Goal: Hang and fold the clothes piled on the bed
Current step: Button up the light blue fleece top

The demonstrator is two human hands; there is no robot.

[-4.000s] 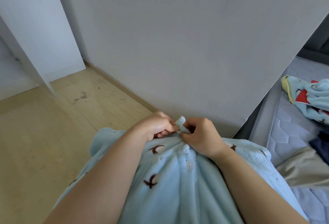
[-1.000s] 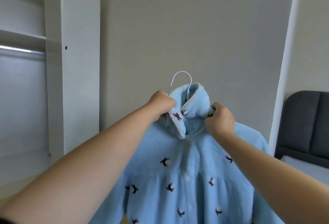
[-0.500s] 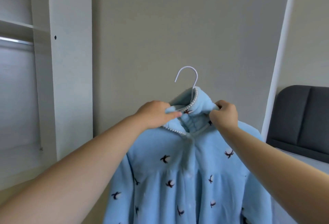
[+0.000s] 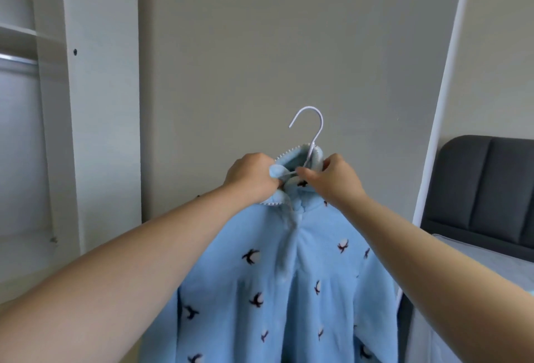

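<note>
1. Pale-blue fleece top (image 4: 289, 276), patterned with small dark birds, is being held up in mid-air before the wall (image 4: 260, 45) on a white hanger (image 4: 314, 144), whose hook (image 4: 308, 108) is standing clear above the collar (image 4: 291, 157); the bed (image 4: 476, 253) is lying well apart at the right.
2. The collar's left side is being gripped by the left hand (image 4: 251, 177), fingers curled into the fabric; its front is being pinched by the right hand (image 4: 332, 180) between thumb and fingertips, just beside the hanger's neck.
3. By judgement, the collar is being settled round the hanger; both sides are best being drawn evenly, so that the shoulders are being seated squarely.
4. The hook is best being left uncovered for the rail (image 4: 17, 59) in the wardrobe (image 4: 98, 102) at the left.
</note>
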